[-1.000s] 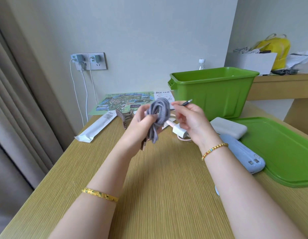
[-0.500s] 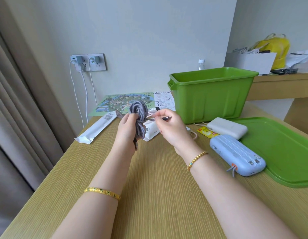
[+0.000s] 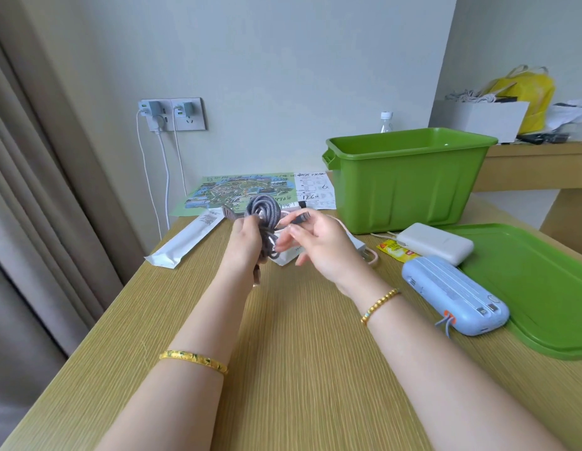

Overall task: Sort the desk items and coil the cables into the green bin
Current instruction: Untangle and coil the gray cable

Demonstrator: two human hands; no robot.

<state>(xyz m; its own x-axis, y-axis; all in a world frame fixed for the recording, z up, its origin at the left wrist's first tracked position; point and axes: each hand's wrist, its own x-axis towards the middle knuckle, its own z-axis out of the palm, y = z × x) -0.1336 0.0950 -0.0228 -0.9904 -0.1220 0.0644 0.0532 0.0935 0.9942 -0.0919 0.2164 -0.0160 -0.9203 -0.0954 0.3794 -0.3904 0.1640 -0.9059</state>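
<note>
Left hand [image 3: 247, 242] is gripping the coiled grey cable [image 3: 263, 211] above the table [image 3: 299, 353], left of the bin [image 3: 410, 180]. Right hand [image 3: 319, 244] is pinching the cable's plug end [image 3: 301, 219]. Map [image 3: 240, 192] is lying by the wall, handwritten "4968" and "1260" legible on it and the sheet [image 3: 315, 190] beside it; the rest is too small to read. Bin is standing open, its inside hidden from this angle. Lid [image 3: 537, 288] is lying flat at right. White power bank [image 3: 436, 242] and blue power bank [image 3: 455, 294] are sitting beside the lid.
</note>
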